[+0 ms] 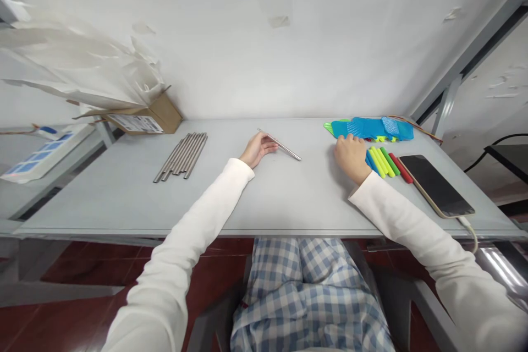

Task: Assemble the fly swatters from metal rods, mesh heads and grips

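A crumpled white plastic sheet (pixel 78 60) hangs at upper left of the frame above a brown cardboard box (pixel 163 115), and a row of slim steel rods (pixel 180 157) lies on the grey table (pixel 103 198) left of centre. At centre, a person's left hand (pixel 259 149), in a white sleeve (pixel 206 209), has its fingers (pixel 272 147) closed together on a single steel rod (pixel 289 152) slanting across the tabletop. At centre right, the right hand (pixel 350 158) rests with fingers together, just beside a cluster of blue, yellow, green and red plastic sticks (pixel 383 164); whether it touches them cannot be told. Blue-and-green mesh pieces (pixel 369 129) lie behind, and a black-screened smartphone (pixel 436 186) lies at far right.
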